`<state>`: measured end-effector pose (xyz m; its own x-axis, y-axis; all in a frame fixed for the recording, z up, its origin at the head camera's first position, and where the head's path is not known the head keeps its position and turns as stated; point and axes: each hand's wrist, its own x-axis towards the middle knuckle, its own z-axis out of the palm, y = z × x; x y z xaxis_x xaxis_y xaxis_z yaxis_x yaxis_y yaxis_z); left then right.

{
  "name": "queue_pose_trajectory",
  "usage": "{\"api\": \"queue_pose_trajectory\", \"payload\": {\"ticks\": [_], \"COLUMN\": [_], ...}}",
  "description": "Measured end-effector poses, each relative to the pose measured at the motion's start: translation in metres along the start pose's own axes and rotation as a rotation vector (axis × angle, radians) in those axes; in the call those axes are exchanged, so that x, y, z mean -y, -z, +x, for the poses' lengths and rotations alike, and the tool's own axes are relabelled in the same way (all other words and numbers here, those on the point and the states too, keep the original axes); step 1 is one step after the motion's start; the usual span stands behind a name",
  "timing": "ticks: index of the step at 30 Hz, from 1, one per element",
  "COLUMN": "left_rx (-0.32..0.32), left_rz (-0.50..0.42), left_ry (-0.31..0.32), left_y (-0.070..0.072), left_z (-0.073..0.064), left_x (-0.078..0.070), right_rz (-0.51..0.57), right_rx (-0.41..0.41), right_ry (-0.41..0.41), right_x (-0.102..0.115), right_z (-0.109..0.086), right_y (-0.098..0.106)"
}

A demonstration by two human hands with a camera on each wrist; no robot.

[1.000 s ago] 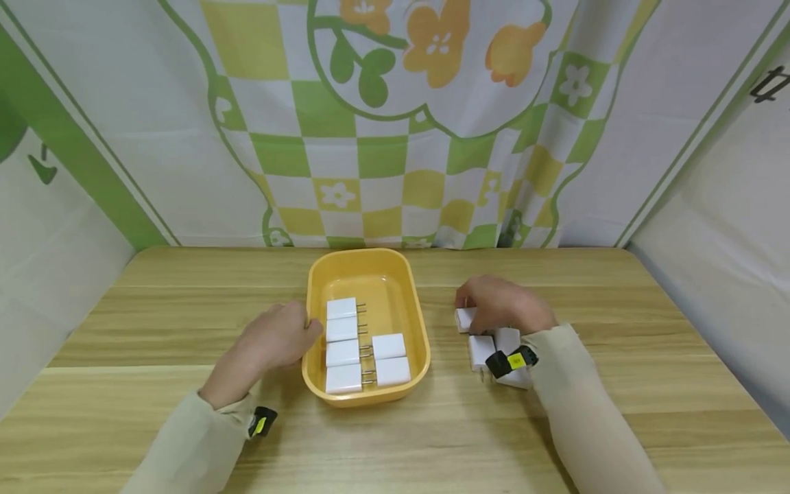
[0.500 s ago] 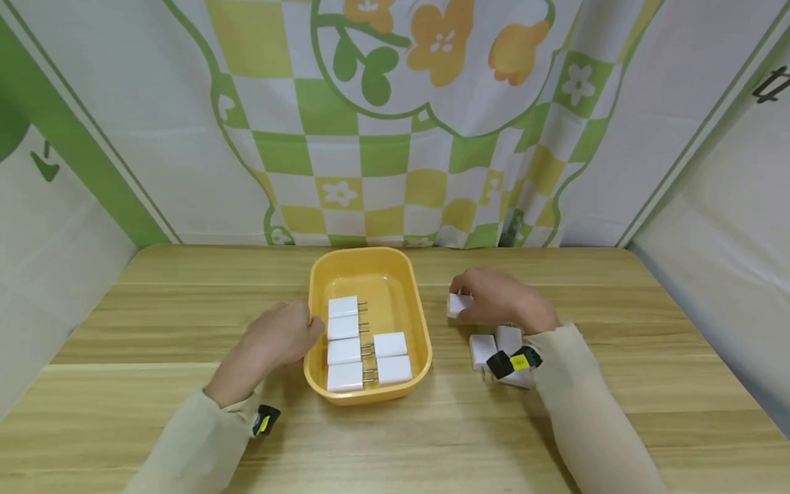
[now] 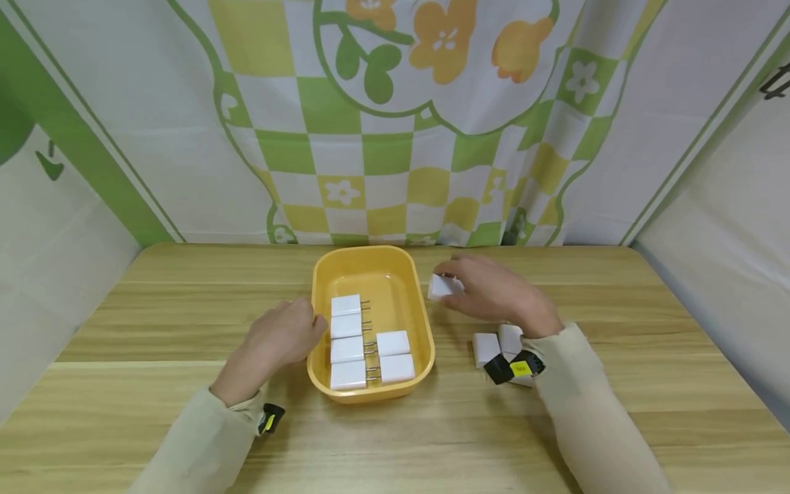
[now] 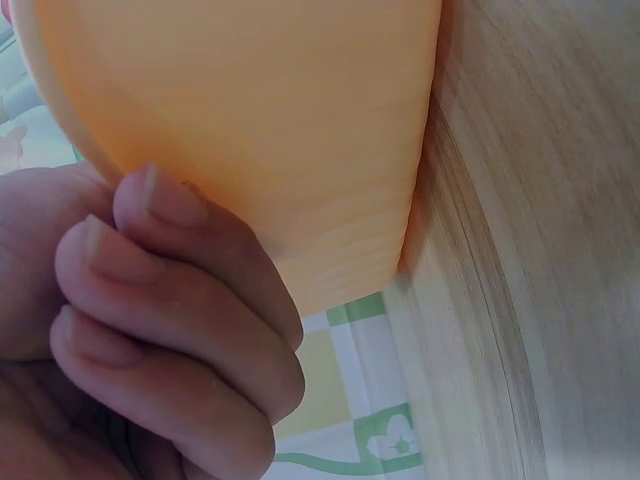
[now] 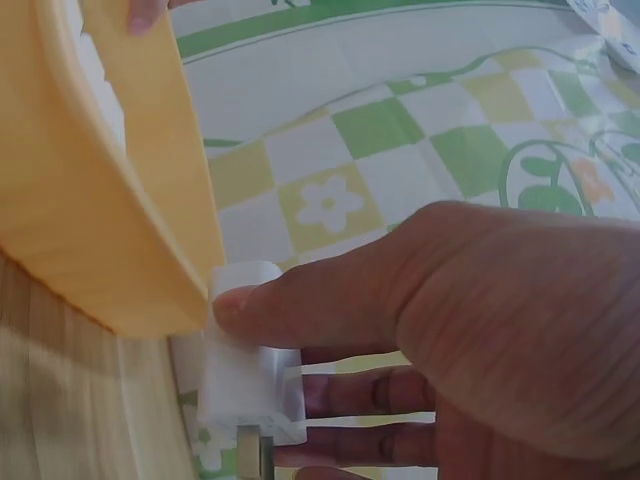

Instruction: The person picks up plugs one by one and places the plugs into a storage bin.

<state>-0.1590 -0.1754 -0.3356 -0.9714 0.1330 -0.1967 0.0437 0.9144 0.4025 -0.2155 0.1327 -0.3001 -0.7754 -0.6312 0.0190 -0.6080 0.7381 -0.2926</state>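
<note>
My right hand (image 3: 494, 288) pinches a white charger plug (image 3: 441, 287) just off the right side of the yellow tray (image 3: 389, 291). In the right wrist view the thumb lies across the face of that charger plug (image 5: 245, 375), and its metal prongs point downward. My left hand (image 3: 280, 336) grips the tray's left rim; the left wrist view shows curled fingers (image 4: 180, 300) against the tray's outer wall (image 4: 270, 120). Inside the tray, a left column of several white charger plugs (image 3: 347, 348) faces a right column of two (image 3: 395, 368), prongs turned toward each other.
On the wooden table (image 3: 395, 446), more white charger plugs (image 3: 486, 350) lie to the right of the tray, partly hidden under my right wrist and its black strap (image 3: 515, 368). A checked, flowered cloth (image 3: 389, 151) hangs along the table's back edge.
My right hand has lifted the charger plug from the loose group and carried it left and back toward the tray. The left hand has stayed on the rim.
</note>
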Motion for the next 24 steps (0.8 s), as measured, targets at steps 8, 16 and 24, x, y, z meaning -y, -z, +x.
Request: {"api": "queue_pose_trajectory", "payload": {"ticks": [8, 16, 24], "left_rx": [0.000, -0.003, -0.004], "left_rz": [-0.003, 0.002, 0.006], "left_ry": [-0.002, -0.002, 0.016], "left_y": [0.000, 0.000, 0.001], "left_z": [0.000, -0.001, -0.001], "left_x": [-0.001, -0.001, -0.001], "right_rz": [-0.012, -0.045, -0.070], "right_rx": [-0.009, 0.069, 0.114], "right_ry": [0.024, 0.071, 0.096], "right_x": [0.017, 0.037, 0.057], "right_z": [0.015, 0.048, 0.080], "right_y": [0.007, 0.005, -0.005]}}
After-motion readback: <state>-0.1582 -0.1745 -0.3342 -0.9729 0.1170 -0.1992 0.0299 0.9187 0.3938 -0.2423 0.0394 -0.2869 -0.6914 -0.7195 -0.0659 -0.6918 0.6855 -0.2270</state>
